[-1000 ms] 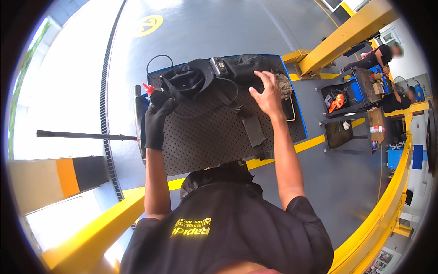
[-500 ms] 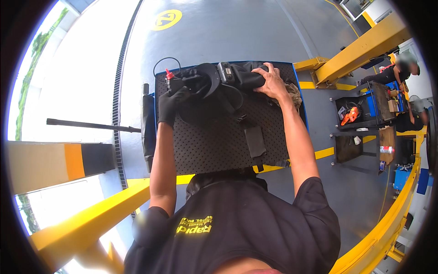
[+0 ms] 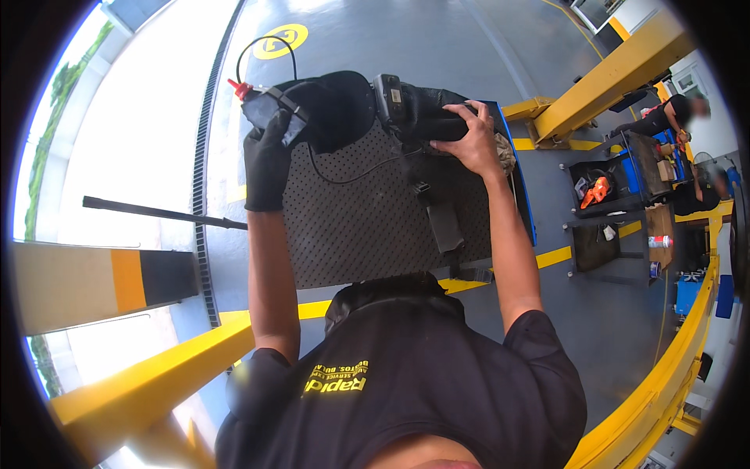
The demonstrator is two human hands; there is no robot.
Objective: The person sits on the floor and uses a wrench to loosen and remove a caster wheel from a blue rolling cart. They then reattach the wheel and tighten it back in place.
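Note:
My left hand [image 3: 268,168], in a black glove, is closed on the crown side of a black cap [image 3: 336,113], raised above the mat. A dark clip [image 3: 285,102] and a red fitting [image 3: 242,89] show beside its fingertips, with a thin black cable [image 3: 294,59] looping up beyond them. My bare right hand [image 3: 475,144] grips the right end of a soft black pouch [image 3: 430,116], thumb below and fingers on top. Between the cap and the pouch sits a black boxy device [image 3: 388,98] with a small label.
Under my hands lies a black dotted mat [image 3: 351,242] on a blue-edged table. A flat dark block [image 3: 445,227] and a buckle [image 3: 423,187] rest on it. Yellow lift arms [image 3: 617,74] stand around. On the right are a tool cart [image 3: 625,184] and people working.
My left hand has lifted the cap up and to the left, turning it; the red fitting and cable moved with it. The boxy device and pouch have shifted slightly away.

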